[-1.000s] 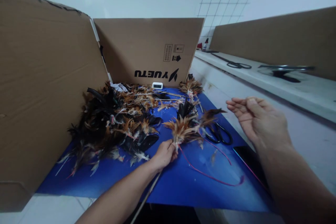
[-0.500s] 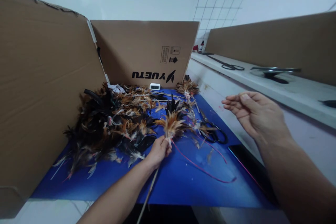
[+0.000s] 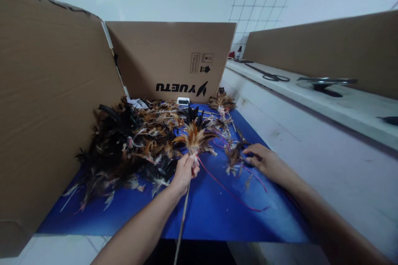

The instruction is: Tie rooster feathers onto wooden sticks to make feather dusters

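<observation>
My left hand (image 3: 185,170) is closed around the tied white base of a feather duster (image 3: 194,138), with brown and black feathers fanning upward. Its thin stick (image 3: 183,219) runs down toward me past the table edge. A pink string (image 3: 224,186) trails from the tie across the blue tabletop. On the right, my right hand (image 3: 264,161) has its fingers curled at the dark handles of the scissors (image 3: 241,136), mostly covering them. Just left of those fingers lies a small feather tuft (image 3: 233,158).
A big pile of dark and brown feathers (image 3: 115,140) covers the left side. Behind stand a small white digital display (image 3: 183,101), another feather bundle (image 3: 222,101) and cardboard panels (image 3: 171,54). The right-hand ledge (image 3: 298,91) holds more scissors (image 3: 273,77).
My right hand has come down and left from above the table's right side to the scissors. The feather tuft beside them has shifted left. My left hand and the duster have moved slightly left.
</observation>
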{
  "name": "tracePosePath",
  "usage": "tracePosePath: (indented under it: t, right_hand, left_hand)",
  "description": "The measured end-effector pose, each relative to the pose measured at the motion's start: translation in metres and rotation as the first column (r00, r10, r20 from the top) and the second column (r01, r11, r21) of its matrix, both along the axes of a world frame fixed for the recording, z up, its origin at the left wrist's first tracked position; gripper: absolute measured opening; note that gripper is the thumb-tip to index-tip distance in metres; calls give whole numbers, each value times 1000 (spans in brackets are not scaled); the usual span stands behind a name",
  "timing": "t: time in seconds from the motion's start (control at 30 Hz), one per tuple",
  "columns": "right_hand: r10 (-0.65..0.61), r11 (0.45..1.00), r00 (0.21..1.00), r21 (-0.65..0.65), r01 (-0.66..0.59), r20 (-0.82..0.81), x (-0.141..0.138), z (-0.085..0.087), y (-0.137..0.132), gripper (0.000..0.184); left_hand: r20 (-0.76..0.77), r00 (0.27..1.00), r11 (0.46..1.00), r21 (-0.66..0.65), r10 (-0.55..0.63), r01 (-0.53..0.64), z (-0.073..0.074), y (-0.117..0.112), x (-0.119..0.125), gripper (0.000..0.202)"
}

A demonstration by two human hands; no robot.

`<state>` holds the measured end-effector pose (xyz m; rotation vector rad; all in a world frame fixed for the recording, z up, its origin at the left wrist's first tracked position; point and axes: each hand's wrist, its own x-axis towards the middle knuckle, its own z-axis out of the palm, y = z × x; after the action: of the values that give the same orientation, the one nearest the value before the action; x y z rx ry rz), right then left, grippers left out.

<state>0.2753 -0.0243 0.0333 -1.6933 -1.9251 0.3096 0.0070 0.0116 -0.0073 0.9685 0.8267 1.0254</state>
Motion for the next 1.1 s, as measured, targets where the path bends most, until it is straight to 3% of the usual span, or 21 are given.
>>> tracePosePath:
  t: [0.13, 0.27, 0.4, 0.53, 0.6, 0.7, 0.77, 0.87, 0.97, 1.1]
  right_hand:
    - [187, 961, 924, 131, -242, 335, -17, -21, 1, 25]
    - [157, 965, 816, 91, -247, 556, -38, -22, 0, 28]
    - [150, 973, 758, 42, -227, 634, -41, -27, 4, 15]
    - [133, 957, 847, 156, -245, 515, -35, -30, 8, 13]
    - [120, 937, 922, 266, -228, 367, -38, -23, 6, 14]
    - [62, 927, 991, 360, -102, 121, -52, -3, 0, 16]
    - [69, 947, 997, 313, -71, 17, -65, 9, -3, 17]
    - [242, 944, 970, 230, -238, 10, -84, 17, -4, 22]
    - [391, 910, 919, 123, -395, 59, -98, 11, -1, 27]
    - [434, 900, 894, -7, -436, 110, -108, 4, 2, 24]
  left_hand:
    - [18, 1000, 1000, -9, -21, 22, 3, -1, -1, 29]
    - [33, 998, 998, -36, -50, 51, 4, -2, -1, 28]
    - [62, 996, 996, -50, -68, 71, 4, -1, -2, 27]
    - [73, 995, 995, -65, -75, 80, 2, 0, -2, 26]
    - [76, 994, 994, -64, -83, 88, 1, 0, -1, 26]
    - [55, 992, 991, -58, -114, 118, 0, 0, -1, 27]
    - [30, 990, 988, -64, -135, 137, -1, -1, -1, 26]
    - [32, 991, 988, -81, -133, 135, -3, -1, -1, 25]
    - [51, 992, 990, -79, -112, 116, -6, -1, 1, 25]
    - [-5, 997, 996, -37, -82, 81, -10, -1, 4, 27]
